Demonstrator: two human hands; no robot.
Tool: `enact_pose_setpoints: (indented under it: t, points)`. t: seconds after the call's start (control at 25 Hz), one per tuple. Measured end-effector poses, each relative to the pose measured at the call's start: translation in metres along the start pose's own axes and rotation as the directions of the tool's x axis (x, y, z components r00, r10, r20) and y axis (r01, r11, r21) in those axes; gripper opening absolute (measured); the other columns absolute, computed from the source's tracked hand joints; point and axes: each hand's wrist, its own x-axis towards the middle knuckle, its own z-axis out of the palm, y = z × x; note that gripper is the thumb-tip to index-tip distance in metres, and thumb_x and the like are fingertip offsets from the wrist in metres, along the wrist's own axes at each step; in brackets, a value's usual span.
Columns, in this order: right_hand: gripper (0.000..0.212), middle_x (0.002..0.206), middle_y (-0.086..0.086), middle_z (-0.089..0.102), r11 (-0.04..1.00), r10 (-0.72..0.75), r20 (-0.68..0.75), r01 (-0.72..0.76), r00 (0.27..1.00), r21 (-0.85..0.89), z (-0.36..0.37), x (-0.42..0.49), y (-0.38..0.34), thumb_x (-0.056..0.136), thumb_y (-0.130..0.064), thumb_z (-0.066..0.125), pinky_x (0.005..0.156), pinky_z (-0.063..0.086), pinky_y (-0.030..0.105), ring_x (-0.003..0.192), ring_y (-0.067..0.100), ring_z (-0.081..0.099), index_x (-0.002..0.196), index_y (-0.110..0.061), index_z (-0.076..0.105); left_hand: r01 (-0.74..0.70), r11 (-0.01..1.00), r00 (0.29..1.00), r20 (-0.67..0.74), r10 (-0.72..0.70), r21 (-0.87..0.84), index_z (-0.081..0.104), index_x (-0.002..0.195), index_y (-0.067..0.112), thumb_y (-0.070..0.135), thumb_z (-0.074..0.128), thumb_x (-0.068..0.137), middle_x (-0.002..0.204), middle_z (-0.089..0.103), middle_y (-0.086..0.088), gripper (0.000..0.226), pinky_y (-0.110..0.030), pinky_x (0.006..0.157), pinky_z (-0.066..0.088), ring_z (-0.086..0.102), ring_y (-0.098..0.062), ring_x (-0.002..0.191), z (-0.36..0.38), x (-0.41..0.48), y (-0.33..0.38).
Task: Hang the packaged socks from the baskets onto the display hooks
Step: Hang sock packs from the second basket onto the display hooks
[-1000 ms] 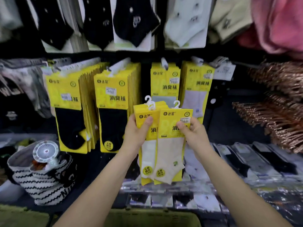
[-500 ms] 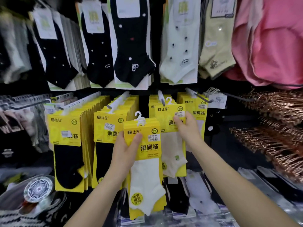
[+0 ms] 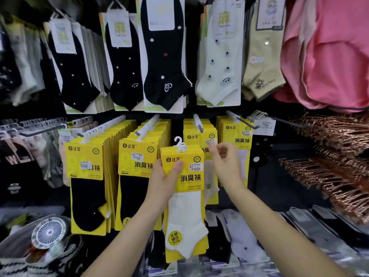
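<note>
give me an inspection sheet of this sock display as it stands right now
surface: display wall; display hook carries yellow packs; wrapped socks lie flat on the shelf below
job's things: stack of white sock packs in hand, not yet hung; baskets not in view
clutter: small fan on a striped bag
hands: left hand grips the stack; right hand holds nothing, fingers loosely curled, in front of the yellow packs
cables: nothing seen
surroundings: black sock packs above; pink garment and copper hangers to the right
</note>
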Motion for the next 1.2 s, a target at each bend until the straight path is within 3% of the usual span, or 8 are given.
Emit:
enact_pose_setpoints:
  t: [0.12,0.28,0.4,0.64,0.8,0.92,1.08,1.2]
  points:
    - [0.037,0.075,-0.001,0.053,0.999,0.029,0.206,-0.025,0.978,-0.022,0.003,-0.022,-0.009,0.071,-0.044,0.074,0.062,0.041,0.026,0.068,0.011,0.046,0.08,-0.019,0.048,0.01,1.0,1.0,-0.008,-0.01,-0.02,0.054,0.093,0.034,0.034,0.059,0.088,0.099,0.064,0.014,0.007,-0.011,0.062,0.047,0.06,0.008,0.085,0.006,-0.003,0.0]
    - [0.035,0.074,0.012,0.065,0.999,0.049,0.185,-0.046,0.982,-0.02,-0.005,-0.023,-0.017,0.072,-0.039,0.076,0.066,0.049,0.04,0.069,0.025,0.057,0.078,-0.01,0.058,0.039,0.997,0.999,0.02,-0.038,-0.073,0.053,0.093,0.032,0.033,0.061,0.085,0.096,0.064,0.013,0.011,-0.014,0.063,0.051,0.064,0.002,0.083,0.011,-0.005,0.004]
    - [0.03,0.086,0.019,0.069,0.997,0.072,0.179,-0.072,0.981,-0.01,-0.014,-0.02,-0.017,0.078,-0.031,0.073,0.079,0.054,0.05,0.087,0.037,0.064,0.085,-0.004,0.063,0.044,0.996,0.996,0.075,-0.038,-0.072,0.053,0.102,0.029,0.036,0.058,0.085,0.103,0.064,0.009,0.019,-0.022,0.073,0.053,0.063,-0.005,0.093,0.009,-0.003,0.005]
    - [0.008,0.072,-0.011,0.071,0.98,0.123,0.132,-0.142,0.984,0.141,-0.025,-0.014,-0.011,0.087,-0.02,0.065,0.055,0.053,0.018,0.067,-0.001,0.067,0.086,-0.025,0.059,0.06,0.995,0.997,-0.038,-0.063,-0.081,0.053,0.103,0.026,0.029,0.049,0.094,0.104,0.06,0.008,0.01,-0.023,0.076,0.047,0.058,-0.007,0.096,0.014,-0.004,0.002]
    - [0.003,0.1,0.008,0.069,0.975,0.171,0.033,-0.174,0.985,0.138,-0.03,0.006,-0.013,0.091,-0.021,0.06,0.075,0.057,0.036,0.089,0.016,0.066,0.093,-0.02,0.059,0.001,0.999,0.99,-0.143,-0.008,-0.053,0.05,0.103,0.031,0.032,0.049,0.093,0.101,0.059,0.015,0.01,-0.021,0.073,0.047,0.057,-0.002,0.096,0.002,-0.007,0.0]
    - [0.02,0.111,0.012,0.065,0.989,0.145,0.002,-0.145,0.989,0.026,-0.029,0.029,-0.017,0.091,-0.026,0.058,0.087,0.052,0.046,0.105,0.029,0.061,0.106,-0.013,0.058,-0.051,0.998,0.986,-0.162,0.044,-0.037,0.053,0.106,0.033,0.034,0.048,0.093,0.104,0.063,0.014,0.014,-0.021,0.073,0.05,0.06,-0.002,0.096,-0.013,-0.008,-0.001]
    - [0.032,0.103,0.003,0.06,0.987,-0.006,-0.011,0.004,1.0,-0.158,-0.01,0.04,-0.025,0.091,-0.026,0.059,0.076,0.041,0.029,0.1,0.022,0.055,0.114,-0.005,0.054,-0.033,0.999,0.985,-0.168,0.027,-0.036,0.053,0.098,0.037,0.035,0.049,0.093,0.1,0.064,0.014,0.007,-0.024,0.074,0.05,0.061,-0.003,0.096,-0.024,-0.01,-0.001]
    - [0.04,0.113,0.012,0.06,0.98,-0.013,0.035,0.02,0.999,-0.197,0.002,0.041,-0.022,0.091,-0.028,0.058,0.076,0.041,0.029,0.104,0.025,0.055,0.121,-0.002,0.05,-0.026,0.999,0.987,-0.16,0.021,-0.029,0.053,0.095,0.038,0.035,0.049,0.093,0.097,0.064,0.017,0.005,-0.018,0.069,0.046,0.061,0.003,0.093,-0.029,-0.012,-0.002]
